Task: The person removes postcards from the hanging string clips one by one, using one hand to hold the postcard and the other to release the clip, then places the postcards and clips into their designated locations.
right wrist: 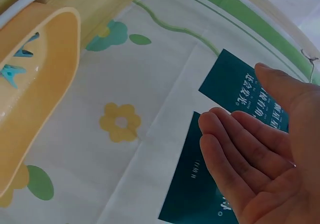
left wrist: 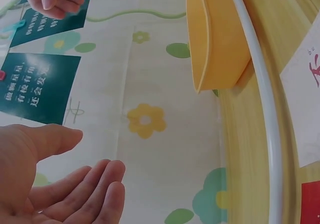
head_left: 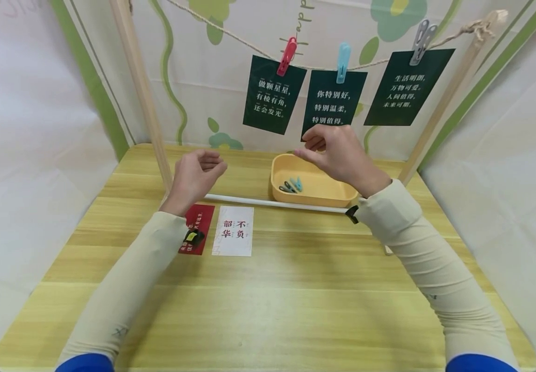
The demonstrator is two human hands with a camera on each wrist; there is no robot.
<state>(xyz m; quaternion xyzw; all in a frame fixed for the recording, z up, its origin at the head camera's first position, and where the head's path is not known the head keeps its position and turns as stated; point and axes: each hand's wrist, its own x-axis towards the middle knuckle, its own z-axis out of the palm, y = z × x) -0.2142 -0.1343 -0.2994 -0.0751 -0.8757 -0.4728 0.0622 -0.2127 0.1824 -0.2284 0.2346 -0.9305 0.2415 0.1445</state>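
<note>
Hanging from a string [head_left: 235, 35] above the far edge of the worktop [head_left: 268, 299], the middle green card [head_left: 334, 98] has a blue peg [head_left: 343, 63] on it. The right hand [head_left: 342, 154] is in front of that card, its grip loose, holding nothing. The left hand [head_left: 193, 178], nearer the far left corner, has a loose, bare grip too.

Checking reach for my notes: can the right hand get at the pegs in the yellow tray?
Probably yes: the right hand is empty, the yellow tray is open-topped, and nothing covers the pegs.
</note>
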